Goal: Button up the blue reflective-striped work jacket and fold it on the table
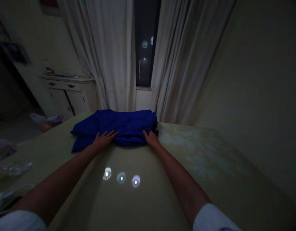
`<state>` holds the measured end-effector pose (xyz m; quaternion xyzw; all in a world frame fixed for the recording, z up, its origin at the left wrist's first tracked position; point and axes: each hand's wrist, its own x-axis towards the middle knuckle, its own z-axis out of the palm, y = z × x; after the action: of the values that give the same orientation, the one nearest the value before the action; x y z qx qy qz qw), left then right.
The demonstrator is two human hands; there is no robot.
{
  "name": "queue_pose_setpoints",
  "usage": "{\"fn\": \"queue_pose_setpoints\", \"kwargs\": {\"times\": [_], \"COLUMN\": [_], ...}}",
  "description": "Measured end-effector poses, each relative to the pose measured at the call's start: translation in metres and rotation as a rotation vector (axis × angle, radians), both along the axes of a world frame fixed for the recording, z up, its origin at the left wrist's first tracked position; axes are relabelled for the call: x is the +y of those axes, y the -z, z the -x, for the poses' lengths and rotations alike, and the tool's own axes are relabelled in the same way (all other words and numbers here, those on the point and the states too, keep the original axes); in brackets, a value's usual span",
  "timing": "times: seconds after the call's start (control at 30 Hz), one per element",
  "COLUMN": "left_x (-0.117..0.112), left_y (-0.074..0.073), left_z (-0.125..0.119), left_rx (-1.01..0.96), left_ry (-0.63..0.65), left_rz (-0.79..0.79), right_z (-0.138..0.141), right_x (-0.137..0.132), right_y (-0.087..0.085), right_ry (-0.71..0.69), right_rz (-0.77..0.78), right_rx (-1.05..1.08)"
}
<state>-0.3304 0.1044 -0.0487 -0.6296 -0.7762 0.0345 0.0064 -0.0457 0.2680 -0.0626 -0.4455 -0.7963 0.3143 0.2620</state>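
Two bare hands rest on a crumpled royal-blue fabric cloth (pixel 116 128), which lies at 12 o'clock from the wearer on a pale green cover with a faint leaf pattern (pixel 205 154), most likely spread over a bed. As it lies now, the cloth is doubled over in rough, uneven layers. Its far side is gathered in soft creases, and a loose corner juts toward 8 o'clock at its left end. None of it is smooth or squared so far.

The left hand (pixel 104 141) is open, palm down, its fingers spread over the near edge of the cloth. The right hand (pixel 151 138) lies further along the same edge and looks open too, but its fingertips sink into a fold, so I cannot tell whether they pinch the fabric.

A white wooden cabinet with drawers and two doors (pixel 66 96) stands at 11 o'clock, shut, with small items on top; whatever is inside is hidden. A crumpled plastic bag (pixel 45 121) lies on the floor near it, its contents unclear. At 9 o'clock a clear plastic packet (pixel 17 167) lies on the cover. Cream curtains (pixel 100 54) hang at 12 o'clock on either side of a dark window (pixel 145 48).
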Motion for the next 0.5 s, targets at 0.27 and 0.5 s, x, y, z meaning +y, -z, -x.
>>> {"fn": "queue_pose_setpoints", "kwargs": {"times": [0.27,0.5], "left_x": [0.024,0.072], "left_y": [-0.012,-0.012], "left_z": [-0.041,-0.123], "left_rx": [-0.087,-0.167], "left_ry": [-0.139,0.217], "left_rz": [-0.083,-0.308], "right_z": [-0.045,-0.302], "right_x": [0.004,-0.061], "right_y": [-0.007,0.026], "right_ry": [-0.204,0.103], "right_rz": [0.057,-0.173], "right_rx": [0.176,-0.239]}}
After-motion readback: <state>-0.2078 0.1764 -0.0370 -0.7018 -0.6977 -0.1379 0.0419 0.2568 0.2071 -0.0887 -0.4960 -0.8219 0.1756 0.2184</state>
